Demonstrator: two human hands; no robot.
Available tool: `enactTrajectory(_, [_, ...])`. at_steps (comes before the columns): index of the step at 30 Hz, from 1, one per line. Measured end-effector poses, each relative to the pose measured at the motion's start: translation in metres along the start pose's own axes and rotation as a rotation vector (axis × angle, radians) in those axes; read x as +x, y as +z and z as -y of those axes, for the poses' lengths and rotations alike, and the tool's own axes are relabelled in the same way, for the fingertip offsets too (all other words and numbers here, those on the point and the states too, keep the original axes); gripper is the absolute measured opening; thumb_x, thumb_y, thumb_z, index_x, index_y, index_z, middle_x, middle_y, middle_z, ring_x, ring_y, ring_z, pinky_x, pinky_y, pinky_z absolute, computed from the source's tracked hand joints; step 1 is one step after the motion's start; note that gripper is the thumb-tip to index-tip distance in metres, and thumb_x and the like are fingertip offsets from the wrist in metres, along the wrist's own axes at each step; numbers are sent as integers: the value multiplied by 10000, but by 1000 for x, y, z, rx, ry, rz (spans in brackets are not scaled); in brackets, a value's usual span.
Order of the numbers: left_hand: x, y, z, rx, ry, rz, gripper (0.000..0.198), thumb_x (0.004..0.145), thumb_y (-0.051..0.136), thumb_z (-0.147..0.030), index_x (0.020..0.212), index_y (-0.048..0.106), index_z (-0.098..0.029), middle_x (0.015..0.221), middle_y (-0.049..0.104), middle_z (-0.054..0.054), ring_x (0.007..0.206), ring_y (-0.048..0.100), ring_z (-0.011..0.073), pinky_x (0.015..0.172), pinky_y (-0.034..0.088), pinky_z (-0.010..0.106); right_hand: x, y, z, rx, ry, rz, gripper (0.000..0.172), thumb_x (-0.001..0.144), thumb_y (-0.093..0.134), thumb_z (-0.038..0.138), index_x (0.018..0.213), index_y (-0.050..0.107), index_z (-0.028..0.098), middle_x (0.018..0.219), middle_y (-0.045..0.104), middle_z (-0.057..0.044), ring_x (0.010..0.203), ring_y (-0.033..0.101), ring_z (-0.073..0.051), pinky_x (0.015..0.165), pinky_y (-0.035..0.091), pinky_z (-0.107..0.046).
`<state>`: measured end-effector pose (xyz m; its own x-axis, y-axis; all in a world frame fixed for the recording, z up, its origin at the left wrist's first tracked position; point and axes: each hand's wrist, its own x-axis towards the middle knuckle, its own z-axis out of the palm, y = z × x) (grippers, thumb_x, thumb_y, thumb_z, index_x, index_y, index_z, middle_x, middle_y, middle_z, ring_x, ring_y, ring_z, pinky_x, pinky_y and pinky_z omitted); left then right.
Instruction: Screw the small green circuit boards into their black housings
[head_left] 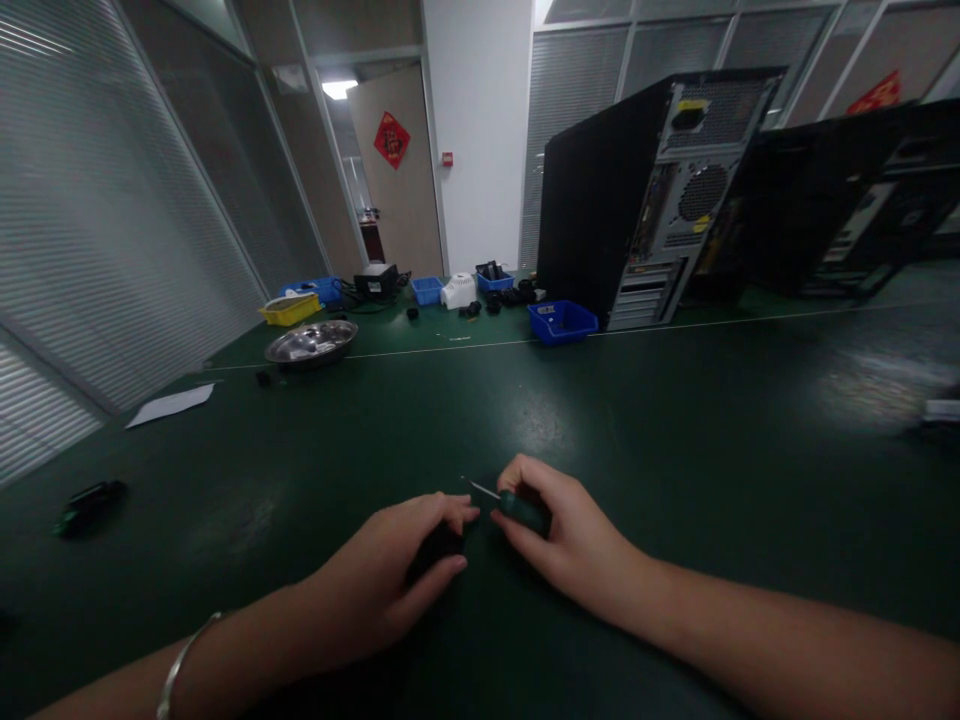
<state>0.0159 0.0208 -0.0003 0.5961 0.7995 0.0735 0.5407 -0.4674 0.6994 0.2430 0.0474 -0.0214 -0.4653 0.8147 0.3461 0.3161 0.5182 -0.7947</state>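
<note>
My right hand (559,525) is closed around the dark green handle of a screwdriver (525,512). The screwdriver's thin metal shaft points left and slightly away from me, towards the fingertips of my other hand. My left hand (420,560) rests low over the table with its fingers curled and its thumb below them. Between that thumb and the fingers is a dark patch, perhaps a small black object, too dark to make out. A small gap separates the two hands.
The dark green table (675,430) holds a metal dish (311,343), a blue bin (562,322), a yellow tray (291,309) and a tall black computer case (600,190) towards the back. At left lie a white sheet (171,404) and a dark green-and-black object (88,507).
</note>
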Motion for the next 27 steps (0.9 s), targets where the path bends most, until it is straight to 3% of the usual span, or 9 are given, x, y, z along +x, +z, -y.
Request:
enactTrajectory(6, [-7, -1, -16, -78, -9, 148, 223, 905, 598, -289, 1121, 602, -238, 1250, 651, 59, 1150, 605, 223, 1014, 455, 354, 0, 0, 0, -57, 4, 9, 209, 803, 555, 12, 786, 476, 204, 796, 542, 1, 723, 523, -168, 642, 411, -268])
enactTrajectory(11, [6, -8, -2, -410, -118, -83, 159, 899, 612, -239, 1056, 610, -219, 1131, 674, 58, 1105, 620, 226, 987, 467, 388, 1, -2, 3, -97, 12, 57, 163, 836, 543, 27, 828, 517, 188, 808, 563, -7, 734, 548, -163, 650, 421, -261])
enactTrajectory(16, [17, -12, 15, -755, -266, -198, 146, 877, 631, -186, 1014, 584, -171, 1074, 681, 76, 973, 672, 220, 892, 519, 385, -2, -5, 15, -156, 5, 210, 99, 801, 693, 153, 855, 617, 185, 825, 635, -5, 721, 597, -161, 626, 410, -248])
enactTrajectory(21, [19, -12, 22, -835, -306, -313, 200, 865, 664, -188, 1055, 605, -180, 1078, 672, 55, 968, 662, 193, 868, 518, 326, -6, -3, 25, -420, 11, 388, 358, 691, 814, 436, 884, 626, 199, 838, 651, -6, 647, 594, -170, 540, 324, -254])
enactTrajectory(27, [18, -10, 22, -906, -287, -242, 398, 882, 645, -182, 1262, 527, -201, 1124, 676, 74, 985, 658, 196, 875, 488, 330, -7, -2, 24, -456, -5, 373, 105, 792, 681, 210, 887, 645, 187, 852, 659, -27, 654, 607, -169, 553, 368, -259])
